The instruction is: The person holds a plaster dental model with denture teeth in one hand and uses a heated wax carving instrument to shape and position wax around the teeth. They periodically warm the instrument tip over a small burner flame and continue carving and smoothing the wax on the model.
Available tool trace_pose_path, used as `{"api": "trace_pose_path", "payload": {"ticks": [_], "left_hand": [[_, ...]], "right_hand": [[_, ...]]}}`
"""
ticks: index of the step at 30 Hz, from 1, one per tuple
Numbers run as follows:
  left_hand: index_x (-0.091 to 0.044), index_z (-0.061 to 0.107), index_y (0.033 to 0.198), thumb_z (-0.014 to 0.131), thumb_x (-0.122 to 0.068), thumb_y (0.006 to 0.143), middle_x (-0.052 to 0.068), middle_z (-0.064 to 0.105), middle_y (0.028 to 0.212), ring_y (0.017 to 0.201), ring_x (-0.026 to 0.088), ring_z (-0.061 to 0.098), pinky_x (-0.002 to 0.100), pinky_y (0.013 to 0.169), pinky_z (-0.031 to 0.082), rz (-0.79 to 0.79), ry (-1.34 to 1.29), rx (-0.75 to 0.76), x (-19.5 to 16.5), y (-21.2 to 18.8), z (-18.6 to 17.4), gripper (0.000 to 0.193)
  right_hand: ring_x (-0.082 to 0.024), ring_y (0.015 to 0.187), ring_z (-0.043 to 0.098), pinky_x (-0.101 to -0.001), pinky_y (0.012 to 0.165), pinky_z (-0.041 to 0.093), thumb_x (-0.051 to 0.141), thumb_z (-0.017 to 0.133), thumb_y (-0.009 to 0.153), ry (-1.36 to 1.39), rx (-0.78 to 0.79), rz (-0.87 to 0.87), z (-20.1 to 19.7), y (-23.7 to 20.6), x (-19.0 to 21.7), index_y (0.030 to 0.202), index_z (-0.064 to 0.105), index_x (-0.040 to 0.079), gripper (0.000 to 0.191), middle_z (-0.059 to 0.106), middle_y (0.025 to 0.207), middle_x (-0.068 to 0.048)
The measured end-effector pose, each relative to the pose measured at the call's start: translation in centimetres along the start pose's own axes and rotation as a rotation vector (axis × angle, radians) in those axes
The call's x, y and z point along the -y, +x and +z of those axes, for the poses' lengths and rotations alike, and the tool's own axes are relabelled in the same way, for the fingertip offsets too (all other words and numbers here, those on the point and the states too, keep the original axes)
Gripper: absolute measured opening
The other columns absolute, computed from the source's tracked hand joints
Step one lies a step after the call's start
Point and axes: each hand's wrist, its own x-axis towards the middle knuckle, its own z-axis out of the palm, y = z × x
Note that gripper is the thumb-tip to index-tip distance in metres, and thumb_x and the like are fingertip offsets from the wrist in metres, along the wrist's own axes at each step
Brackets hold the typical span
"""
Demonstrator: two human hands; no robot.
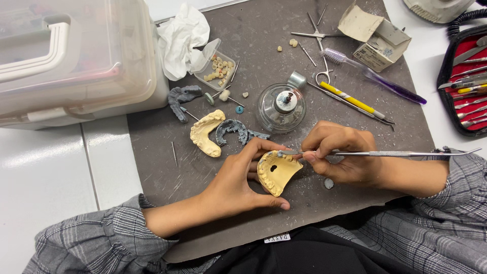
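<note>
Hiding instrument [395, 153] tip (behind cast [276, 171])

Pale yellow dental cast [276, 172], grey mat [264, 40], grey plaid sleeves [91, 238], purple toothbrush [375, 76], red-lined tool case [469, 76], white worktop [45, 172]

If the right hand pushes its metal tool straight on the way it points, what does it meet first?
Most likely the yellow dental cast held by the left hand; the right hand already has the metal tool tip at its rim.

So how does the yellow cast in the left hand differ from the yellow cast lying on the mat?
The held cast is gripped in the left hand, with the metal instrument from the right hand touching its rim. The mat cast lies free and untouched beside the glass burner. The held cast has a dark hole; the other shows none. Both are pale yellow tooth arches.
</note>
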Motion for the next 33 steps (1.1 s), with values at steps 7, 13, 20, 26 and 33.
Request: {"api": "trace_pose_path", "payload": {"ticks": [7, 13, 20, 26, 33], "left_hand": [[-0.003, 0.046, 0.139, 0.095, -0.028, 0.071, 0.013, 0.068, 0.14, 0.123, 0.019, 0.072, 0.031, 0.094, 0.064, -0.004, -0.015, 0.002, -0.08, -0.01, 0.01, 0.087], [-0.003, 0.046, 0.138, 0.095, -0.028, 0.071, 0.013, 0.068, 0.139, 0.122, 0.019, 0.073, 0.03, 0.094, 0.065, 0.005, -0.004, -0.001, -0.16, 0.0, 0.07, 0.086], [-0.003, 0.046, 0.138, 0.095, -0.027, 0.071, 0.014, 0.069, 0.137, 0.121, 0.02, 0.073, 0.03, 0.094, 0.065, -0.004, -0.009, 0.0, 0.0, -0.03, 0.04, 0.086], [-0.003, 0.046, 0.137, 0.095, -0.027, 0.072, 0.014, 0.067, 0.139, 0.122, 0.02, 0.072, 0.031, 0.096, 0.064, 0.008, -0.01, 0.002, 0.07, -0.04, 0.02, 0.085], [-0.002, 0.046, 0.136, 0.095, -0.028, 0.071, 0.015, 0.066, 0.14, 0.123, 0.02, 0.072, 0.032, 0.096, 0.065, 0.008, 0.006, -0.009, 0.17, -0.04, 0.13, 0.085]], "right_hand": [[-0.019, 0.079, 0.07, -0.0302, 0.065, 0.057, -0.002, 0.069, 0.094, -0.014, -0.009, 0.001, -0.09, -0.12, 0.08, 0.107, 0.047, 0.006, 0.027, 0.071, 0.089, -0.015], [-0.019, 0.08, 0.072, -0.0305, 0.066, 0.059, -0.003, 0.068, 0.095, -0.019, -0.012, -0.008, -0.07, -0.01, 0.15, 0.107, 0.047, 0.006, 0.026, 0.071, 0.089, -0.014], [-0.019, 0.083, 0.074, -0.0301, 0.067, 0.062, -0.002, 0.068, 0.095, -0.016, -0.021, -0.008, 0.18, -0.04, 0.09, 0.109, 0.047, 0.006, 0.027, 0.071, 0.089, -0.013], [-0.019, 0.082, 0.072, -0.0302, 0.066, 0.059, 0.001, 0.07, 0.096, -0.005, -0.001, -0.007, 0.09, -0.05, 0.07, 0.109, 0.048, 0.006, 0.026, 0.072, 0.091, -0.014], [-0.019, 0.083, 0.072, -0.0306, 0.067, 0.058, 0.005, 0.072, 0.094, 0.004, 0.016, -0.019, 0.15, -0.12, -0.07, 0.11, 0.049, 0.007, 0.028, 0.072, 0.093, -0.013]]}}
